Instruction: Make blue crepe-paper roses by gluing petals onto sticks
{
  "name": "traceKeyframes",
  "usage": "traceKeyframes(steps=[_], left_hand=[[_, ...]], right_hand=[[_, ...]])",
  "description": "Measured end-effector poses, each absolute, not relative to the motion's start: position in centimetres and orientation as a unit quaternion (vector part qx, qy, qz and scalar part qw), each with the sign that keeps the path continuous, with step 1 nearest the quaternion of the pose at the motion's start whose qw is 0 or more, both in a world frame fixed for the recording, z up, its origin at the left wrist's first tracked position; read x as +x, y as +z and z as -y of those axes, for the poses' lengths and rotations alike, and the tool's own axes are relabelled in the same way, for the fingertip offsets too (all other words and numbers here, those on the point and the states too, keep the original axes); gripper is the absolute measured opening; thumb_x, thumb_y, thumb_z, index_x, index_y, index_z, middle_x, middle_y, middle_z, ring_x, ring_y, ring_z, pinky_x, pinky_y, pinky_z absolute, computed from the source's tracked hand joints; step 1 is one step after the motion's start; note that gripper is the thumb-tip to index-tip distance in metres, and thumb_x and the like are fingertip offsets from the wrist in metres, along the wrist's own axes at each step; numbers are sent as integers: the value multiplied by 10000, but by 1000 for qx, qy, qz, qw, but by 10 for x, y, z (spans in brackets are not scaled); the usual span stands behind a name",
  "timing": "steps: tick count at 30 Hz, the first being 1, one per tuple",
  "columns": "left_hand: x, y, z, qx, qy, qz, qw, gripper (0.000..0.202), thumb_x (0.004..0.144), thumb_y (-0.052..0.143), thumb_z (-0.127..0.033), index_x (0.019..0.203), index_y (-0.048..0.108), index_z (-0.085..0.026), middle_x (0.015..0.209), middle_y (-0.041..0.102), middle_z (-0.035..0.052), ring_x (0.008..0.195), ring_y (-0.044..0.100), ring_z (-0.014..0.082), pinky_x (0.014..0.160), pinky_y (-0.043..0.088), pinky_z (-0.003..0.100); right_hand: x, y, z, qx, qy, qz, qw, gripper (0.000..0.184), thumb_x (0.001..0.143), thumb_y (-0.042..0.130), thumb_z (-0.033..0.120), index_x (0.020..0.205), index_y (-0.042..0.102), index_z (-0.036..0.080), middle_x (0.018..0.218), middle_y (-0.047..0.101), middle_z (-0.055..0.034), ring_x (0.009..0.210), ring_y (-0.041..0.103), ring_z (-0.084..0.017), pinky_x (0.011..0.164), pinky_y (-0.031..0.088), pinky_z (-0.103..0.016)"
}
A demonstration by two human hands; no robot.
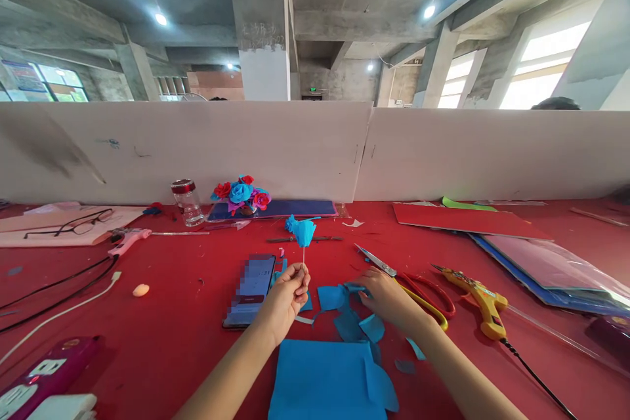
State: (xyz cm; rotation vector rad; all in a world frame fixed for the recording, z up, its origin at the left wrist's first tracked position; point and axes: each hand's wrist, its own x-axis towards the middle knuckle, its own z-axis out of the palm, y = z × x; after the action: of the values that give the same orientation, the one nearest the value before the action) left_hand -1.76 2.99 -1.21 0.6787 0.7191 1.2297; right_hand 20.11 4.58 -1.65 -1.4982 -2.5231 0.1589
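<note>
My left hand (289, 295) is closed round a thin white stick (304, 254) held upright. A blue paper flower (303, 232) sits on the stick's top end. My right hand (386, 296) is low over loose cut pieces of blue paper, its thumb and fingers closed about the edge of a blue paper petal (355, 287). More blue petals (350, 325) lie beneath and beside that hand. Nearest me is a larger sheet of blue paper (322, 377). A phone (251, 292) lies just left of my left hand.
Scissors (428, 295) and a yellow glue gun (480, 302) lie on the right of the red table (172, 367). A glass jar (188, 203) and a bunch of paper flowers (242, 194) stand by the white partition (295, 144). Cables and a purple power strip (54, 377) lie left.
</note>
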Motion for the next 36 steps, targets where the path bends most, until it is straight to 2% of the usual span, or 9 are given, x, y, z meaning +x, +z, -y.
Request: traceKeyframes(steps=[6,13,15,18,22,26,30,32,36], left_hand=[[-16,-12,-30,303,544,-331,709,149,691,674,-186,682,536,-131,594,451,-36,434,284,10,414,221,126],[-15,-14,-29,303,541,-326,714,136,690,668,-186,691,543,-132,579,451,-40,438,281,15,414,225,124],[-16,-13,-29,302,538,-327,716,138,686,671,-190,698,546,-131,580,453,-42,440,279,16,416,229,126],[-16,-12,-28,300,534,-331,717,151,675,682,-195,721,551,-135,592,458,-45,446,284,16,423,238,128],[-15,-11,-26,308,529,-344,712,189,653,708,-219,712,545,-144,586,455,-49,452,288,23,428,240,137],[-14,-11,-23,337,519,-338,709,218,655,723,-266,695,546,-145,579,455,-48,453,280,28,431,239,148],[-14,-13,-22,300,491,-312,757,207,654,732,-230,707,554,-136,571,454,-44,452,292,27,431,232,150],[-14,-15,-23,285,470,-287,785,180,666,720,-194,711,557,-132,568,463,-37,448,295,27,422,218,149],[-14,-19,-22,266,443,-249,819,127,694,681,-130,748,567,-137,593,495,-24,455,324,29,424,227,147]], right_hand=[[205,-19,-43,-511,30,851,117,298,713,431,62,923,636,116,869,630,-123,908,545,-257,781,415,-354],[204,-15,-41,-493,46,854,157,218,770,422,101,784,635,144,854,617,-111,914,534,-259,784,406,-350],[203,-10,-37,-482,68,857,168,175,770,452,122,758,622,162,829,628,-98,846,564,-234,735,426,-320],[198,1,-25,-462,125,857,191,164,756,470,117,814,599,201,797,656,-42,709,601,-163,623,450,-242],[189,25,-11,-441,205,826,284,262,688,463,56,851,599,210,824,659,-10,739,596,-141,650,456,-219],[184,45,-11,-423,253,785,377,157,802,472,201,817,628,186,770,626,-30,698,552,-148,628,435,-248],[179,46,-24,-428,296,749,410,235,843,468,354,735,566,169,642,522,6,562,450,-107,498,362,-224],[176,42,-29,-426,335,723,428,249,833,490,384,712,536,171,606,502,26,526,427,-93,476,343,-218],[173,45,-34,-419,375,684,464,210,771,590,363,709,546,167,638,575,14,581,504,-107,546,398,-233]])
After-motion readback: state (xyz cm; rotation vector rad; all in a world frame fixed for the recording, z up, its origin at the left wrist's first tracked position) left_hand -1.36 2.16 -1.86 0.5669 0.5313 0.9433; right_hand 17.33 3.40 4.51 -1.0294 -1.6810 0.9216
